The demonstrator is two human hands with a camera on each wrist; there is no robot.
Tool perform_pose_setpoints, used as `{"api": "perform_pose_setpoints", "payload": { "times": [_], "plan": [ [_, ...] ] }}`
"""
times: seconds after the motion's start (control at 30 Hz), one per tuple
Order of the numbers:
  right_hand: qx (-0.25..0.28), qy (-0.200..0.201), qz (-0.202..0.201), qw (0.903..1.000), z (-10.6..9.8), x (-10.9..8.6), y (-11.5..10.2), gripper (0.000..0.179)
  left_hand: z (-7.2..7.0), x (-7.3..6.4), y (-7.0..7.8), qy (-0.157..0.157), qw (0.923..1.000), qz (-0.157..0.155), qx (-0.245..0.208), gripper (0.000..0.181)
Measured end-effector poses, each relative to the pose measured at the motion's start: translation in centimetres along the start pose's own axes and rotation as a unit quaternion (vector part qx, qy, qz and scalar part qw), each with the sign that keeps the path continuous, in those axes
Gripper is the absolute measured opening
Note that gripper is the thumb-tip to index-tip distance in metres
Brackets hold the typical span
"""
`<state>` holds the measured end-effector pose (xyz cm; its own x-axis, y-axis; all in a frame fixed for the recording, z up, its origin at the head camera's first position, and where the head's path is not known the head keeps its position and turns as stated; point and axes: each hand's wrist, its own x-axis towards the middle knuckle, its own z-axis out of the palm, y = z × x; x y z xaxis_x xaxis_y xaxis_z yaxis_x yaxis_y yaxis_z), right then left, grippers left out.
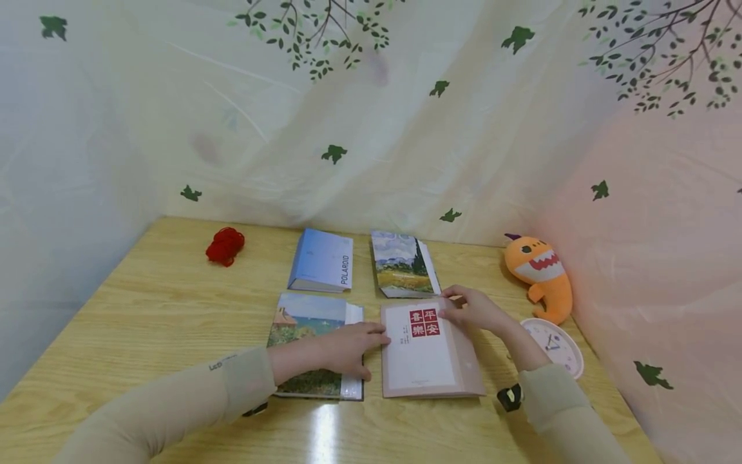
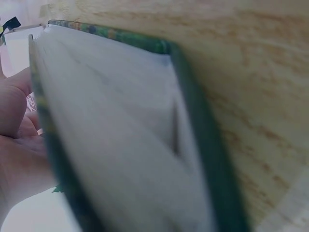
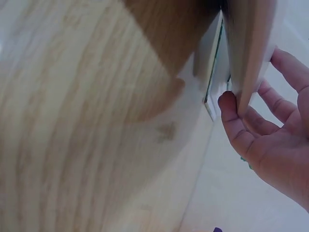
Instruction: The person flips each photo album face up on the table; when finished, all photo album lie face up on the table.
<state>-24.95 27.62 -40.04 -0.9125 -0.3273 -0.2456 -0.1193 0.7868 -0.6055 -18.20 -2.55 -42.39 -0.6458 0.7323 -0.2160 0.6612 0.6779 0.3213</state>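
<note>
A pink book (image 1: pixel 428 364) with a white panel and red square characters lies at the front right of the group. My right hand (image 1: pixel 478 309) pinches its upper right edge; in the right wrist view the thumb is on one side of the cover (image 3: pixel 248 63) and the fingers on the other. My left hand (image 1: pixel 342 348) reaches across a book with a seaside painting (image 1: pixel 307 316), its fingers extended at the pink book's left edge. The left wrist view shows this painted book's pages (image 2: pixel 116 121) and green cover edge up close.
Behind stand a blue POLAROID book (image 1: pixel 324 258) and a book with a wheat-field painting (image 1: pixel 402 261). Red yarn (image 1: pixel 226 246) lies at the back left of the wooden table (image 1: pixel 174 322). An orange plush shark (image 1: pixel 545 277) and a round clock (image 1: pixel 556 348) are by the right edge.
</note>
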Motion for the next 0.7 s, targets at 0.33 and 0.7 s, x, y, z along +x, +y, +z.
{"api": "perform_pose_setpoints", "payload": {
  "times": [0.33, 0.7],
  "plan": [
    [0.034, 0.017, -0.005, 0.9993, -0.6, -0.3, -0.2, 0.038, -0.5, 0.5, 0.1, -0.007, 0.9991, 0.019, -0.036, 0.073],
    [0.097, 0.046, -0.057, 0.9926, -1.7, -1.8, -1.7, 0.048, -1.1, 0.7, 0.3, -0.002, 0.9878, 0.052, -0.147, 0.076]
  ]
}}
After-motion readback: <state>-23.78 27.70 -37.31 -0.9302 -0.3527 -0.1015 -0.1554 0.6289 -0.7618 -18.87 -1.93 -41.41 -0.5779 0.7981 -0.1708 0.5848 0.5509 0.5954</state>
